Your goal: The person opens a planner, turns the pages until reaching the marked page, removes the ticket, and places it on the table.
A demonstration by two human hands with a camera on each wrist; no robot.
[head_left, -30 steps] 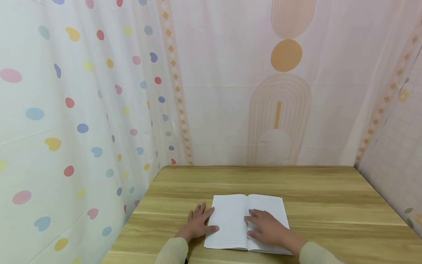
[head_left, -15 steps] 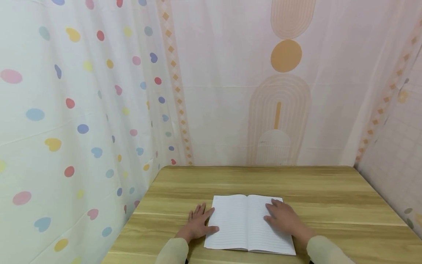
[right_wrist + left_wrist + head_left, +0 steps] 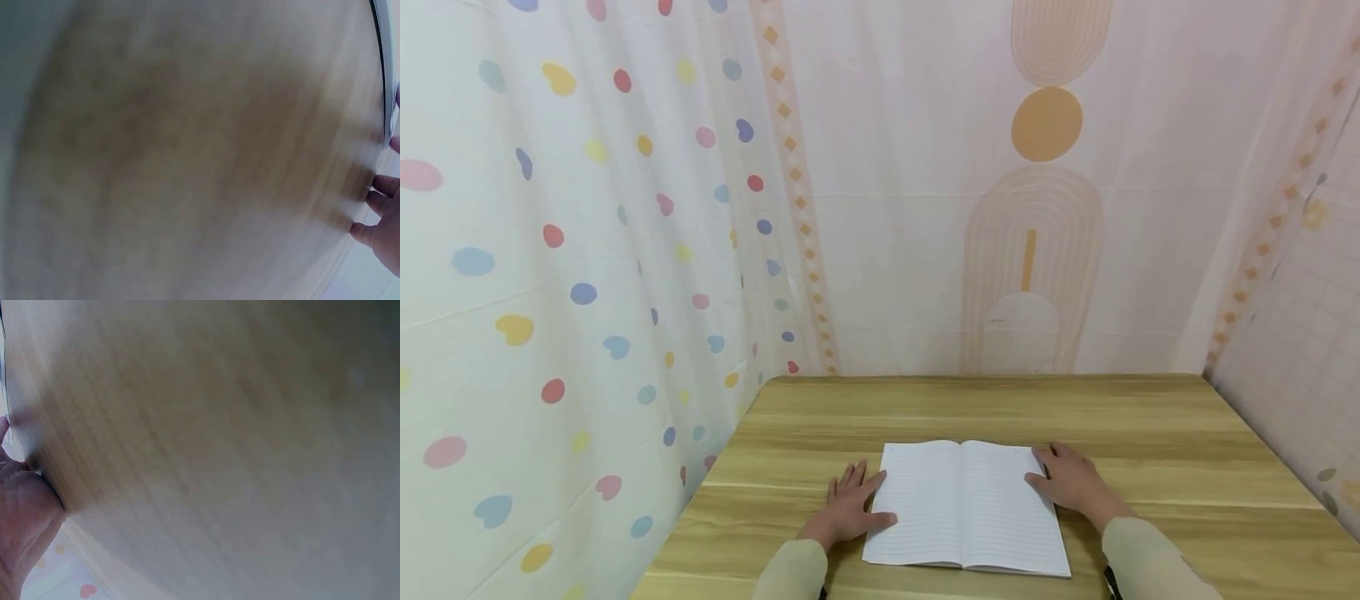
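Observation:
An open notebook (image 3: 961,508) with blank lined pages lies flat on the wooden table in the head view. My left hand (image 3: 848,510) rests at its left edge, fingers spread, with the thumb and index fingertip on the page margin. At the opposite side my right hand (image 3: 1071,479) lies over the upper right edge, thumb and a finger touching the page and the other fingers on the table. In the left wrist view the left hand (image 3: 25,512) shows at the left border; in the right wrist view the right hand (image 3: 384,219) touches the tabletop beside the notebook's edge (image 3: 385,75).
The wood-grain table (image 3: 820,417) reaches back to a pale curtain (image 3: 895,275) with arch patterns. A dotted curtain (image 3: 587,333) hangs along the left side, and another patterned curtain (image 3: 1300,350) borders the right.
My right hand has slid from the middle of the notebook across the right page to its outer edge. The left hand stays in place. The head view has shifted slightly.

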